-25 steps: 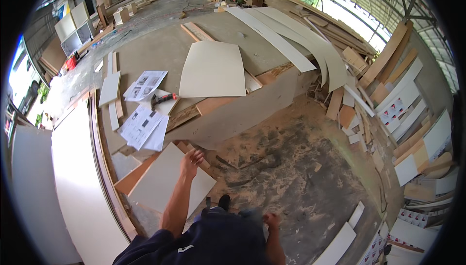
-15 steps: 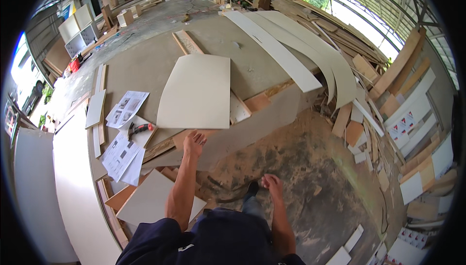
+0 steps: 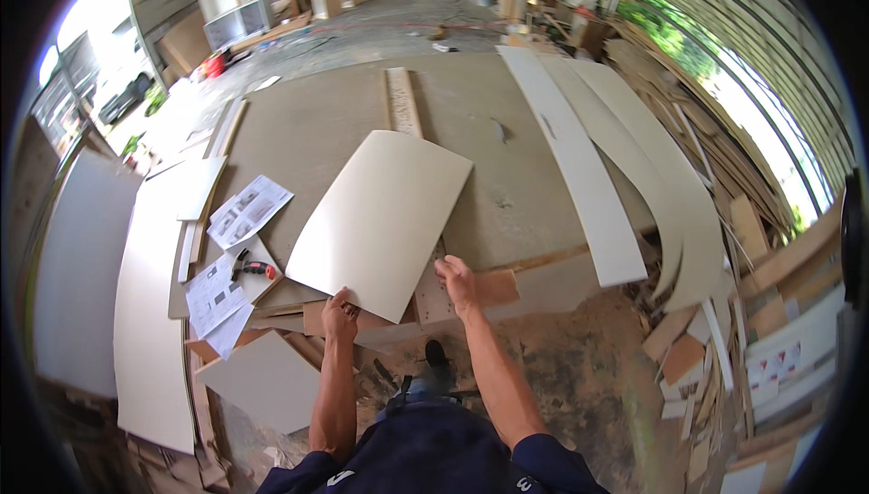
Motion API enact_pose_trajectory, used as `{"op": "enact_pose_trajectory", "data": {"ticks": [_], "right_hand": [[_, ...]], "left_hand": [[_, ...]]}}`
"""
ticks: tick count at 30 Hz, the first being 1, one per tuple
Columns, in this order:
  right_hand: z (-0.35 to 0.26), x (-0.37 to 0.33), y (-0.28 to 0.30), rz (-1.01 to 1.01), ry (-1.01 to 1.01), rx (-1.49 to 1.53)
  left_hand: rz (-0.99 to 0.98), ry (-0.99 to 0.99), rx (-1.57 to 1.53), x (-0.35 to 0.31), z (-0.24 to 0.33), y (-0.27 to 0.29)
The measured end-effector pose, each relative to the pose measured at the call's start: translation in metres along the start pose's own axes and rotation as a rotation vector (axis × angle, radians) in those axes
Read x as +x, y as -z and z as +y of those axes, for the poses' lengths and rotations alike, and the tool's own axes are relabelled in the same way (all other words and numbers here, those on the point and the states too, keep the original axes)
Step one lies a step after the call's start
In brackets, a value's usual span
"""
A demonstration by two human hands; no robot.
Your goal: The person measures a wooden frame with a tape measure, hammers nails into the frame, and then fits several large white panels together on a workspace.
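Note:
A pale cream panel [image 3: 385, 218] with one slightly curved side lies turned at an angle on the large worktable [image 3: 543, 209]. My left hand [image 3: 340, 317] grips its near edge, thumb on top and fingers beneath. Just off the panel's right edge is my right hand [image 3: 459, 286], its fingers curled closed; a narrow gap shows between it and the panel, and nothing can be seen in it. Under the panel run narrow boards [image 3: 403, 103], one end showing beyond the far edge.
Left of the panel lie printed sheets [image 3: 251, 211] and a black-and-red hand tool [image 3: 253, 268]. Long white strips [image 3: 579, 177] and curved cream sheets [image 3: 683, 186] cover the table's right side. Timber offcuts [image 3: 692, 349] are heaped at right. Another panel [image 3: 262, 381] leans below the table's near edge.
The panel has turned clockwise, its near edge now slanting toward me. My left hand has taken hold of that edge. My right hand has come up from my side to the panel's right edge.

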State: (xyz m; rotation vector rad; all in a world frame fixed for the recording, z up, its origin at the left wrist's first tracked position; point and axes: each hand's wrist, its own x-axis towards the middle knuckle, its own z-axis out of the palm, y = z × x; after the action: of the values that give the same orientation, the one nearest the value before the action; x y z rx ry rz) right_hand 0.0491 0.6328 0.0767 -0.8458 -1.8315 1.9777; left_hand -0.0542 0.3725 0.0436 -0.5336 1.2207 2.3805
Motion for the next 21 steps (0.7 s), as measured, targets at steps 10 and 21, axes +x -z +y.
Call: {"op": "enact_pose_trajectory", "data": {"ticks": [10, 21], "right_hand": [[-0.029, 0.099, 0.019, -0.069, -0.207, 0.554], [-0.1, 0.127, 0.025, -0.334, 0.011, 0.91]], "left_hand": [[-0.163, -0.393, 0.072, -0.039, 0.015, -0.078], [-0.282, -0.484, -0.084, -0.033, 0.098, -0.175]]}}
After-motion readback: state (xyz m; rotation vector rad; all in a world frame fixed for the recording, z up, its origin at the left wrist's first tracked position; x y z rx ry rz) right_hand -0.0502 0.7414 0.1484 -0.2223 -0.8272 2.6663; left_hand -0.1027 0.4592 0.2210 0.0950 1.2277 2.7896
